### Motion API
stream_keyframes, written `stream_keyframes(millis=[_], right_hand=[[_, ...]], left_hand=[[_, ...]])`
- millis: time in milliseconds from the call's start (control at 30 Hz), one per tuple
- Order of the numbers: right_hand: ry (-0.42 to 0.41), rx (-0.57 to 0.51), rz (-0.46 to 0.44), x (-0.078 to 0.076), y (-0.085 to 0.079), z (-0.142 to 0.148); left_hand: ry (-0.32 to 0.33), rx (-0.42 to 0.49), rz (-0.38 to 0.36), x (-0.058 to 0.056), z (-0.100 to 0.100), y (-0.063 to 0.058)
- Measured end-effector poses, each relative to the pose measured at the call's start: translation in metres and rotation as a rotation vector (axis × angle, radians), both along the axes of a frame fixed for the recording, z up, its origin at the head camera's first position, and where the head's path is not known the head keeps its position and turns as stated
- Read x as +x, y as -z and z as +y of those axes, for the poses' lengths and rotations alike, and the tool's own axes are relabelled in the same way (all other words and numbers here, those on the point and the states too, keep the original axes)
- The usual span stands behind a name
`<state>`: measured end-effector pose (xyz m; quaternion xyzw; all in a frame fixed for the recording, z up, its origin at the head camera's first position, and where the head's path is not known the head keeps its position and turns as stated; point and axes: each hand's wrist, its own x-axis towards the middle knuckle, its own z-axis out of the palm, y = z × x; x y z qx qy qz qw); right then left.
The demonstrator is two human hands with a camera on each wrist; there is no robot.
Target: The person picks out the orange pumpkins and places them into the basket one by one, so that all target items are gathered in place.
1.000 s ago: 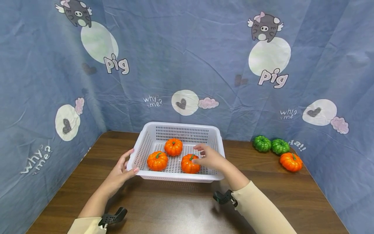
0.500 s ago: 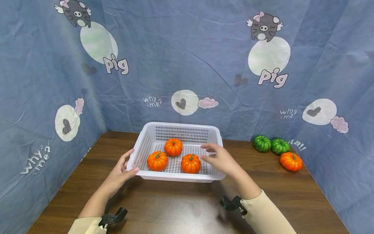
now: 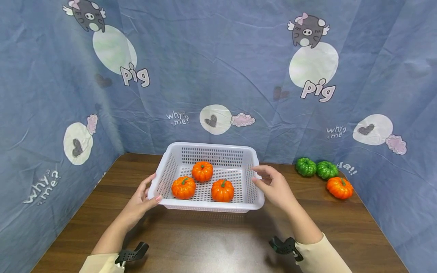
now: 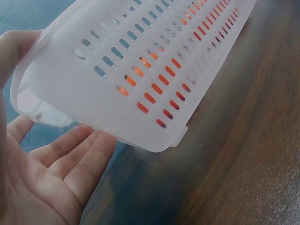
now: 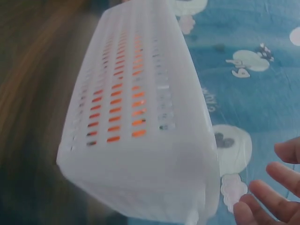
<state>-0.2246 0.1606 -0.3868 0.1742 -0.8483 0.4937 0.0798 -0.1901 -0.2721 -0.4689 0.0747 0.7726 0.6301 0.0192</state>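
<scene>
A white slotted plastic basket (image 3: 208, 206) holds three small orange pumpkins with green stems: one at the back (image 3: 202, 171), a left one (image 3: 183, 188) and a right one (image 3: 222, 190). My left hand (image 3: 138, 203) grips the basket's left end. In the left wrist view, its thumb lies over the rim while the other fingers (image 4: 91, 157) reach beneath it. Over the right rim is my right hand (image 3: 277, 189), thumb and fingers spread with nothing between them. The right wrist view shows those fingers (image 5: 276, 201) beside the basket wall (image 5: 140, 173), orange showing through its slots.
Two green pumpkins (image 3: 306, 167) (image 3: 327, 170) and another orange pumpkin (image 3: 340, 188) sit at the back right of the brown wooden table (image 3: 205, 242). A blue printed cloth (image 3: 218, 76) hangs behind and along both sides.
My right hand has moved off the right pumpkin in the basket, going right and out over the right rim. My left hand, the basket and the pumpkins keep their places.
</scene>
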Motion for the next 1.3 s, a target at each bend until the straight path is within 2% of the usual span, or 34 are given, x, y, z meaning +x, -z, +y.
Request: stream_keyframes(millis=[533, 667, 967, 1300], right_hand=[[0.259, -0.060, 0.133, 0.006, 0.008, 0.050], [0.309, -0.045, 0.120, 0.007, 0.014, 0.065], [0.366, -0.027, 0.102, 0.010, 0.025, 0.086], [0.553, -0.101, 0.083, 0.003, 0.044, 0.113]], left_hand=[[0.009, 0.017, 0.006, -0.003, 0.000, 0.001], [0.011, 0.025, 0.007, -0.002, 0.000, 0.000], [0.012, 0.035, 0.013, -0.001, 0.000, 0.000], [0.010, 0.031, 0.010, 0.001, 0.000, 0.000]])
